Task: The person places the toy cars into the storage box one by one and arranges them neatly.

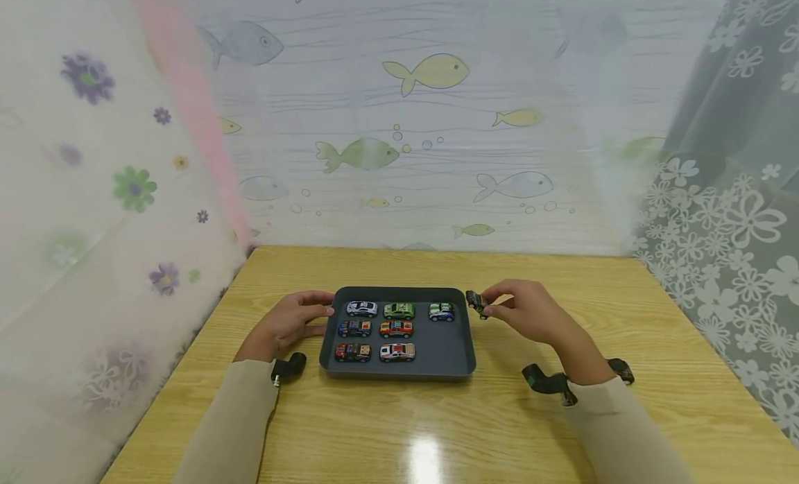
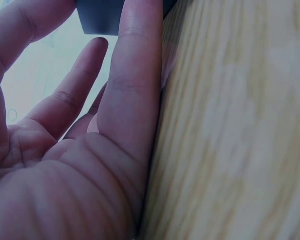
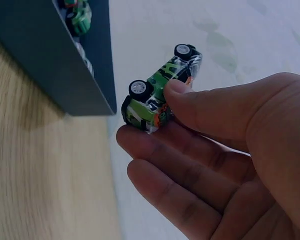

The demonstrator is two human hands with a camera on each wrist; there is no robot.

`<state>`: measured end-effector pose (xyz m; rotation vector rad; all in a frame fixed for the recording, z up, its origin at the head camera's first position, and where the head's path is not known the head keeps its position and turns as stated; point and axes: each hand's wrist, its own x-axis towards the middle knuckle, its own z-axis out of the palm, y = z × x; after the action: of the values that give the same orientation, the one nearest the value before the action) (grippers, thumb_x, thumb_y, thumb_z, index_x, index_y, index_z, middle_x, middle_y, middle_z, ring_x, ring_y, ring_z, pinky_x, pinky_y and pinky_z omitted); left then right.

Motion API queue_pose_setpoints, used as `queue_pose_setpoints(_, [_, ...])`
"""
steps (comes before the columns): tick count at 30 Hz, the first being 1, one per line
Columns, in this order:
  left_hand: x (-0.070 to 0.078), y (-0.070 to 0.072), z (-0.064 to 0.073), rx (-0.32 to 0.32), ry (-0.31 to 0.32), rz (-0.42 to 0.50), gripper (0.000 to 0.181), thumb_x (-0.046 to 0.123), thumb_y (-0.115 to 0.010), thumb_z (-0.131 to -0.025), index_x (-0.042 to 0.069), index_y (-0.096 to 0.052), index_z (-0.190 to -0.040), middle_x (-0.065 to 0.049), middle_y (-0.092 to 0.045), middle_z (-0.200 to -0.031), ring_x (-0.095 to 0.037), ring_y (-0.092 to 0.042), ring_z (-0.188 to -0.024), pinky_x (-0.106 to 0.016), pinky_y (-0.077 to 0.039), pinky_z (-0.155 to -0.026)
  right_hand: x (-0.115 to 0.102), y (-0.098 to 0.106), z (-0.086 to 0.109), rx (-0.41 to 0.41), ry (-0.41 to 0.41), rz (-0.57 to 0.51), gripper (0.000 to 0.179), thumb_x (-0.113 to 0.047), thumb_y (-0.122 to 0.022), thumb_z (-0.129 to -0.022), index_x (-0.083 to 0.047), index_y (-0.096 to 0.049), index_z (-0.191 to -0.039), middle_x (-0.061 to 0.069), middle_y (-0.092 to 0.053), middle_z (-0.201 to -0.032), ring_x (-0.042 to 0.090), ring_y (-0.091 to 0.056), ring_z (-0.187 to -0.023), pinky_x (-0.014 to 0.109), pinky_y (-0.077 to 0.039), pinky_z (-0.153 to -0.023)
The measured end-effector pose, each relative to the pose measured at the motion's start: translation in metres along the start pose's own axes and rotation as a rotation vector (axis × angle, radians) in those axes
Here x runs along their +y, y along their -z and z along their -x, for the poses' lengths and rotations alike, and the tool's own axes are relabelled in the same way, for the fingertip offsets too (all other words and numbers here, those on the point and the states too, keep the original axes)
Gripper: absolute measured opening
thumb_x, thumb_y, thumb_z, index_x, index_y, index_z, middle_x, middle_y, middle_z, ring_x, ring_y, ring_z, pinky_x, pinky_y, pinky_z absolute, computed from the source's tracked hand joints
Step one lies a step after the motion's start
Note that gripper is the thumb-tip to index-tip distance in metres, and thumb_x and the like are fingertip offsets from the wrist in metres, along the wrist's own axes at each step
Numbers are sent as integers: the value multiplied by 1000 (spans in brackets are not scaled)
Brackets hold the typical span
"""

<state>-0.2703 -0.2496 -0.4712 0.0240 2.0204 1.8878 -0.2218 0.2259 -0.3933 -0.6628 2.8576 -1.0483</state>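
A dark grey tray (image 1: 437,359) lies on the table with several toy cars in it. Two columns fill its left half, among them a white car (image 1: 362,308) and a red-and-orange car (image 1: 396,329). A green, white and blue car (image 1: 441,312) sits alone at the upper right. My left hand (image 1: 292,321) touches the tray's left side, its fingers extended and spread in the left wrist view. Just off the right rim, my right hand (image 1: 524,310) pinches a green-and-black toy car (image 3: 160,92) between thumb and fingers, tilted above the table.
The wooden table (image 1: 399,421) extends around the tray. Behind it hangs a fish-print curtain (image 1: 399,123), with flower-patterned fabric (image 1: 106,193) on the left and more at the right. A black wrist device (image 1: 290,366) is strapped to each forearm.
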Motion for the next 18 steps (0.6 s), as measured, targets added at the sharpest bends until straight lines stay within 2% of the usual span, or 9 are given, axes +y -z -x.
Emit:
queue_pose_setpoints(9, [-1,2,-1,4,0,-6,55,15,-74,-98,4,-52,-147,-17,-51,-149,-23,-68,-115,-41,-62,-96,-15,-17,-14,-36,14,-52,24,-14,-70,-100,-9,-71,-124,11,-69,-124,25,-76,-103,39,-64,-85])
queue_pose_setpoints(18, [0,0,0,-4,1,-4,55,14,-72,-99,4,-51,-148,-18,-49,-151,-24,-67,-117,-42,-61,-97,-30,-27,-24,-70,105,48,20,-17,-72,-100,-12,-74,-119,2,-73,-114,17,-72,-98,33,-61,-78])
